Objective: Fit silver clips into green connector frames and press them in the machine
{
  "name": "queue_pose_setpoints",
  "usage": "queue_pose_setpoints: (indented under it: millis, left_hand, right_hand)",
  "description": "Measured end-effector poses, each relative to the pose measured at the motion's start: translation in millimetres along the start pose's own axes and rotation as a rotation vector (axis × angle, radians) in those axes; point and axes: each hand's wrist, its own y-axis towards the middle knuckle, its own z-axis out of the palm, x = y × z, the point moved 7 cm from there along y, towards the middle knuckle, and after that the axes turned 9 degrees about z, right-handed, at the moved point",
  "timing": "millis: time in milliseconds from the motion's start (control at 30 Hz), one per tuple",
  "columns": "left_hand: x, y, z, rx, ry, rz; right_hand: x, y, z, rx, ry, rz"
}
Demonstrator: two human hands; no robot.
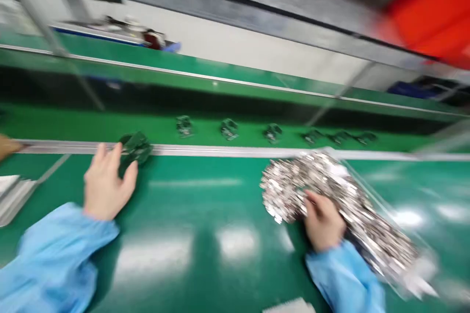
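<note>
My left hand (106, 183) is at the metal rail, thumb and fingers around a dark green bundle (137, 147) that looks like coiled wire or small parts; blur hides its detail. Farther right, my right hand (323, 220) has its thumb and forefinger pinched together at the edge of a heap of small shiny metal pieces (284, 186). Whatever sits between those fingertips is too small to make out. The heap spills from a clear plastic bag (422, 269) full of the same pieces, lying slantwise beside that hand.
Beyond the metal rail (220, 150), a green belt (157, 122) carries several similar dark green pieces (229, 128) in a row. A stack of pale trays or sheets (16, 195) lies at the left. Something white (290, 306) shows at the bottom edge. A grey shelf (227, 5) crosses overhead.
</note>
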Motion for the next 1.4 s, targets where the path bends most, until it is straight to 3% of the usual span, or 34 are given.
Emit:
queue_pose_setpoints:
  millis: [67,133,233,333,467,600,733,867,967,1067,1133,1267,1400]
  left_hand:
    - [-42.6,-31.9,-8.0,0.09,-0.107,0.055]
    - [-78.4,-60.1,-15.5,0.159,-0.206,0.099]
    - [-119.4,-96.6,-21.9,0.223,-0.276,0.189]
    - [-143.4,-122.5,-21.4,0.279,-0.235,0.334]
    - [-152.5,-134.5,-26.2,0.294,-0.194,0.473]
    - [-137.8,-120.5,-31.2,0.254,-0.297,0.357]
    - [-124.7,-105.3,-0.4,0.497,-0.322,0.245]
    - [-127.9,-91.7,23.1,0.683,-0.394,0.277]
    - [-130.5,-83.6,26.0,0.753,-0.46,0.282]
    - [-134.5,-82.3,17.1,0.686,-0.58,0.233]
    - [-141.4,-91.6,10.9,0.631,-0.765,0.125]
    - [-174.6,-137.2,6.2,0.683,-1.216,-0.22]
    - [-208.0,-169.4,-6.5,0.706,-1.362,-0.337]
  right_hand:
    - [-21.9,-18.3,-32.8,0.007,0.057,0.009]
    - [-28.8,-28.2,-48.5,0.027,0.148,-0.015]
    - [-21.6,-29.4,-53.9,0.054,0.271,-0.048]
    - [-7.0,-29.1,-57.9,0.085,0.406,-0.052]
    - [6.9,-41.4,-73.6,0.161,0.57,0.032]
    - [16.7,-66.9,-95.8,0.246,0.74,0.194]
    - [26.7,-100.6,-108.0,0.349,1.026,0.408]
    - [39.0,-134.3,-114.5,0.363,1.025,0.472]
    - [45.4,-157.9,-109.0,0.41,1.007,0.515]
    - [49.5,-176.8,-100.6,0.449,0.965,0.537]
    - [51.3,-184.3,-100.6,0.405,0.923,0.515]
    - [59.3,-193.3,-107.1,0.32,0.844,0.43]
    - [67.6,-203.3,-100.7,0.438,0.893,0.435]
